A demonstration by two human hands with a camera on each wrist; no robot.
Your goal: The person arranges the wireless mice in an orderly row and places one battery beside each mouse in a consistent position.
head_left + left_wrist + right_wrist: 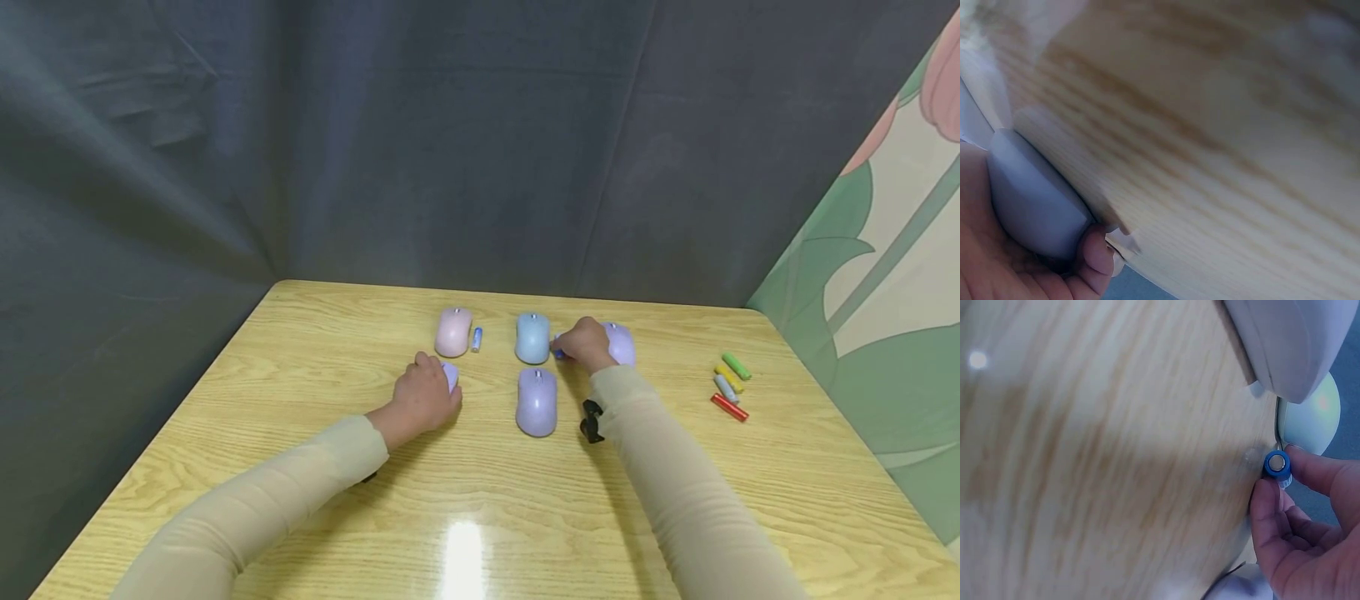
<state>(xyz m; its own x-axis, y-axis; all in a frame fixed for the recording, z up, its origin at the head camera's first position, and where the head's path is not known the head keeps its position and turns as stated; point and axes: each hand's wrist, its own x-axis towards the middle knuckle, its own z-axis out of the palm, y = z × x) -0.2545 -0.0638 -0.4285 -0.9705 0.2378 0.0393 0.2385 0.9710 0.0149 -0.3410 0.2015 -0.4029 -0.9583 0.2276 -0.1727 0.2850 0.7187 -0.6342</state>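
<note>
My left hand [426, 393] grips a purple computer mouse [451, 375] on the wooden table, mostly hidden under the palm in the head view. The left wrist view shows fingers [1094, 256] curled round the side of that mouse [1035, 194]. With thumb and fingertips, my right hand [588, 343] pinches a small blue battery [1277, 464], one metal end facing the wrist camera. This battery is close beside a light blue mouse [532, 338]. Just right of the right hand lies another purple mouse [619, 343], partly covered by it.
A pink mouse [453, 332] sits at the back, with a blue battery [477, 339] beside it. Between the forearms lies a purple mouse [536, 402]. Toward the right are green [737, 366], yellow [728, 378], grey [726, 388] and red [729, 407] batteries. Dark cloth [465, 150] hangs behind the table.
</note>
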